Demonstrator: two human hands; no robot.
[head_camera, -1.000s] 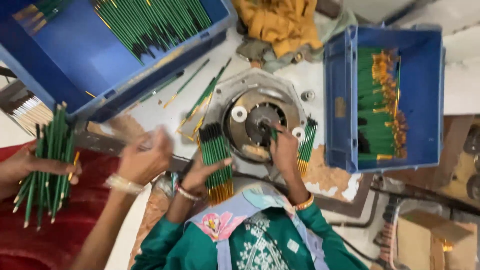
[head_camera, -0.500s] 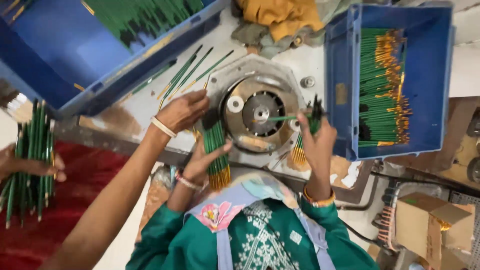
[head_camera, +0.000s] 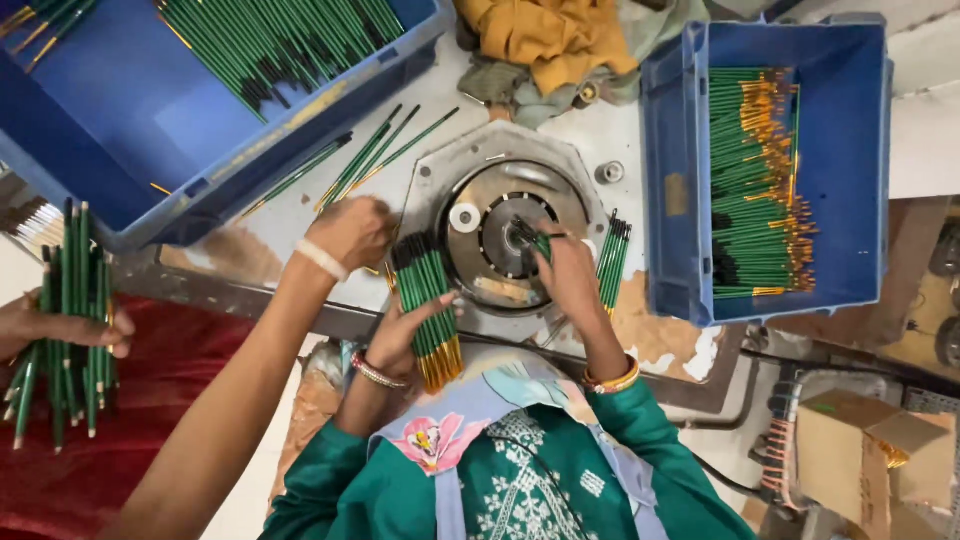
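Observation:
My left hand (head_camera: 398, 335) grips a bundle of green pencils with gold ends (head_camera: 428, 308), held upright at the near edge of a round metal machine disc (head_camera: 500, 232). My right hand (head_camera: 568, 275) pinches a few green pencils (head_camera: 530, 237) and rests their tips on the disc's centre. A small stack of green pencils (head_camera: 612, 250) lies just right of the disc.
A co-worker's hand with a white bracelet (head_camera: 350, 230) touches loose green pencils (head_camera: 375, 155) left of the disc. Their other hand (head_camera: 70, 325) holds a pencil bundle at far left. Blue crates of pencils sit top left (head_camera: 150, 120) and right (head_camera: 850, 180). A yellow cloth (head_camera: 550, 40) lies behind.
My right hand has moved left from beside the disc onto its centre with pencils. The co-worker's braceleted hand has reached up toward the loose pencils.

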